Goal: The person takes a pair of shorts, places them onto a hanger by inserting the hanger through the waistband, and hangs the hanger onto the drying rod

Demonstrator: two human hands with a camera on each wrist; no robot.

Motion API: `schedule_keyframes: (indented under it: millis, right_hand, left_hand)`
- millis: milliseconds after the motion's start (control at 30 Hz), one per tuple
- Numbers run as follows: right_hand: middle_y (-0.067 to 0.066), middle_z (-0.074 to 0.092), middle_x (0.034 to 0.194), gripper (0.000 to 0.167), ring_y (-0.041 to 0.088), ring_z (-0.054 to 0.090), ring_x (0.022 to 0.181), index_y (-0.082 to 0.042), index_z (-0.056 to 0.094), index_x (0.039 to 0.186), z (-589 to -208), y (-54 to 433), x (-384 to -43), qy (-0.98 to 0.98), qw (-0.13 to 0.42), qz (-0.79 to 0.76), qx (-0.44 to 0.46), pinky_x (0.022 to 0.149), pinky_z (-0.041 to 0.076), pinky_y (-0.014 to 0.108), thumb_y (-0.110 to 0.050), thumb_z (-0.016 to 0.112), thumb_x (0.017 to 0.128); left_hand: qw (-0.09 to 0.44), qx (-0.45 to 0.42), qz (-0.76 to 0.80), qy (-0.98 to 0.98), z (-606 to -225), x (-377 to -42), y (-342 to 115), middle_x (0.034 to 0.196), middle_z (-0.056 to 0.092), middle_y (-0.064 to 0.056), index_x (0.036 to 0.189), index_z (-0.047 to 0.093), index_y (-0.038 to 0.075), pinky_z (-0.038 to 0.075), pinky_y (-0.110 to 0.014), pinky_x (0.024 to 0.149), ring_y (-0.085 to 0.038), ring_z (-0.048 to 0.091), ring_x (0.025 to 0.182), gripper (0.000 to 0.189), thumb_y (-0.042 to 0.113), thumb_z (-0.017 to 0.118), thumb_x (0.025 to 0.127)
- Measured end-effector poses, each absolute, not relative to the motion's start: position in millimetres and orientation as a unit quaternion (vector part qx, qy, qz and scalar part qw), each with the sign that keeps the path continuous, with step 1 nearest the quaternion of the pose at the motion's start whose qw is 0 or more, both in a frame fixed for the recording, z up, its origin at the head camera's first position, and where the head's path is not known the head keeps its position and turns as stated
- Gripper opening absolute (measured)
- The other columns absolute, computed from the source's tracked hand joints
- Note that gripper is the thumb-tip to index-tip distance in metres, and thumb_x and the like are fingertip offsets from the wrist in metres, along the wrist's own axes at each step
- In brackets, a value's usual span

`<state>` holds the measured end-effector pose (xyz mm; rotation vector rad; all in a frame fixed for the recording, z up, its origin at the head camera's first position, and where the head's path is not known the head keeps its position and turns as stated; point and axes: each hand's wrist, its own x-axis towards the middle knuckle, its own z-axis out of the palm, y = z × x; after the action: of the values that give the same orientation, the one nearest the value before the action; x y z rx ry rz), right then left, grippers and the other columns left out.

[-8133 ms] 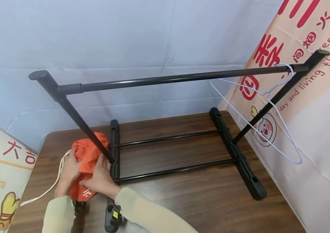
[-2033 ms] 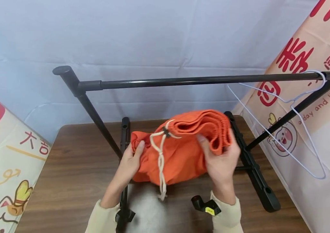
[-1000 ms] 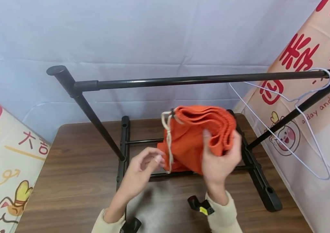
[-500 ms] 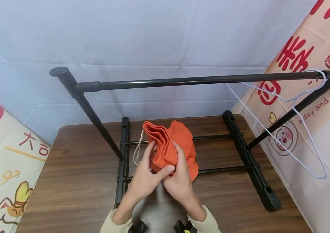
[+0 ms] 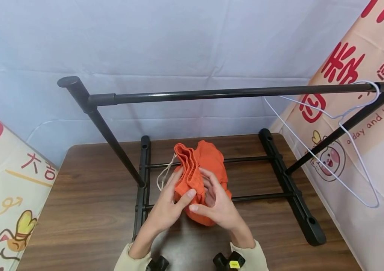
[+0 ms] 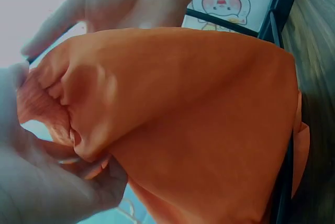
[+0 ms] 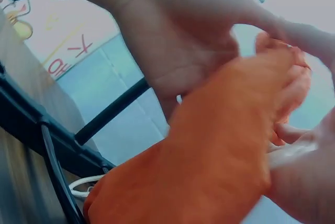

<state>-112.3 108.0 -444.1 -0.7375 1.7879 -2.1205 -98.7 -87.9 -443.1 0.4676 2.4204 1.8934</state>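
Note:
In the head view, orange drawstring shorts (image 5: pixel 212 160), bunched at the gathered waistband, are held between both hands above the rack's base. My left hand (image 5: pixel 166 205) holds the waistband's left side, thumb on the near folds. My right hand (image 5: pixel 220 207) curls round the other side, its thumb low on the cloth and apart from the left thumb. A cream drawstring (image 5: pixel 163 175) loops out at the left. The left wrist view shows the shorts (image 6: pixel 199 103) filling the middle, with some fingers hidden behind them. Seen from the right wrist, the shorts (image 7: pixel 209 145) droop between both hands.
A black clothes rack's top bar (image 5: pixel 212 93) runs across behind the hands. Its side bases (image 5: pixel 290 186) stand on a brown wooden table (image 5: pixel 100 188). One light-purple hanger (image 5: pixel 347 162) hangs at the bar's right end. Printed cloths border both sides.
The shorts have come from the left of the rack's base to its middle, first spread, then bunched. In the last half second my right thumb has drawn away from the left one.

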Motion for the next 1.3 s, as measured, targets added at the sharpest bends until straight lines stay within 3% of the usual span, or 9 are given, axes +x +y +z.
schedule_keyframes:
  millis: [167, 367, 533, 733, 867, 967, 1100, 1200, 1300]
  right_hand:
    - [0.031, 0.041, 0.156, 0.089, 0.006, 0.059, 0.131, -0.004, 0.020, 0.160, -444.4, 108.7, -110.5, 0.635, 0.116, -0.724, -0.244, 0.108, 0.051, 0.020, -0.021, 0.079, 0.095]
    - [0.020, 0.050, 0.153, 0.092, 0.014, 0.062, 0.127, -0.012, 0.025, 0.154, -441.7, 98.9, -104.9, 0.691, 0.084, -0.689, -0.203, 0.105, 0.053, 0.022, -0.027, 0.087, 0.088]
    - [0.017, 0.054, 0.148, 0.097, 0.016, 0.062, 0.128, -0.013, 0.028, 0.151, -440.6, 96.1, -101.8, 0.713, 0.065, -0.668, -0.201, 0.105, 0.052, 0.024, -0.032, 0.092, 0.082]
    - [0.018, 0.059, 0.142, 0.093, 0.014, 0.066, 0.119, -0.012, 0.028, 0.145, -439.9, 94.4, -99.4, 0.720, 0.052, -0.668, -0.179, 0.099, 0.055, 0.026, -0.029, 0.093, 0.081]
    - [0.015, 0.064, 0.137, 0.080, 0.015, 0.070, 0.113, -0.015, 0.033, 0.144, -433.8, 98.6, -104.2, 0.736, 0.047, -0.659, -0.146, 0.095, 0.057, 0.029, -0.023, 0.088, 0.087]
    - [0.009, 0.070, 0.124, 0.063, 0.014, 0.071, 0.101, -0.017, 0.046, 0.139, -426.3, 117.8, -114.5, 0.771, 0.029, -0.621, -0.138, 0.085, 0.059, 0.030, -0.019, 0.085, 0.090]
    - [0.007, 0.070, 0.109, 0.047, 0.014, 0.066, 0.088, -0.014, 0.057, 0.129, -415.9, 158.0, -129.7, 0.830, -0.038, -0.542, -0.128, 0.077, 0.056, 0.028, -0.017, 0.084, 0.091]
    - [0.008, 0.071, 0.106, 0.039, 0.011, 0.063, 0.084, -0.010, 0.063, 0.126, -406.8, 183.3, -134.3, 0.863, -0.092, -0.488, -0.095, 0.076, 0.053, 0.024, -0.019, 0.082, 0.093]
    - [0.010, 0.075, 0.103, 0.029, 0.011, 0.063, 0.082, -0.008, 0.071, 0.118, -399.2, 199.0, -134.0, 0.881, -0.163, -0.440, -0.062, 0.077, 0.049, 0.017, -0.014, 0.081, 0.092]
  left_hand:
    - [0.034, 0.182, 0.621, 0.762, -442.8, -97.1, -90.0, 0.173, 0.029, -0.004, 0.168, 0.024, 0.023, 0.034, -0.056, 0.125, -0.028, 0.033, 0.158, 0.068, 0.021, 0.055, 0.108]
    - [0.015, 0.165, 0.624, 0.763, -440.8, -95.1, -89.2, 0.164, 0.045, -0.006, 0.164, 0.035, 0.021, 0.046, -0.034, 0.116, -0.026, 0.051, 0.145, 0.070, 0.009, 0.060, 0.100]
    - [0.015, 0.142, 0.618, 0.773, -441.1, -94.9, -89.6, 0.153, 0.057, 0.000, 0.157, 0.044, 0.029, 0.051, -0.036, 0.109, -0.021, 0.061, 0.135, 0.068, 0.020, 0.074, 0.097]
    - [0.005, 0.189, 0.605, 0.774, -441.1, -94.0, -92.7, 0.152, 0.058, -0.009, 0.159, 0.043, 0.017, 0.052, -0.033, 0.109, -0.025, 0.062, 0.133, 0.064, 0.013, 0.069, 0.101]
    - [0.004, 0.215, 0.584, 0.783, -437.2, -95.5, -95.7, 0.153, 0.057, -0.010, 0.160, 0.043, 0.017, 0.052, -0.027, 0.106, -0.017, 0.062, 0.130, 0.059, 0.009, 0.062, 0.105]
    - [0.005, 0.213, 0.562, 0.799, -432.2, -97.9, -101.2, 0.125, 0.068, -0.007, 0.157, 0.047, 0.022, 0.055, -0.023, 0.086, -0.007, 0.065, 0.097, 0.057, 0.003, 0.058, 0.104]
    - [-0.036, 0.206, 0.528, 0.823, -425.8, -102.8, -117.1, 0.108, 0.069, -0.004, 0.149, 0.056, 0.022, 0.051, -0.023, 0.070, -0.007, 0.056, 0.076, 0.058, -0.003, 0.059, 0.097]
    - [-0.078, 0.184, 0.505, 0.840, -419.4, -106.1, -134.2, 0.117, 0.071, -0.003, 0.144, 0.062, 0.021, 0.050, -0.024, 0.067, -0.010, 0.057, 0.080, 0.058, -0.006, 0.061, 0.093]
    - [-0.121, 0.172, 0.489, 0.846, -412.4, -108.8, -149.3, 0.117, 0.072, -0.001, 0.139, 0.066, 0.022, 0.050, -0.023, 0.067, -0.011, 0.059, 0.083, 0.057, -0.008, 0.063, 0.091]
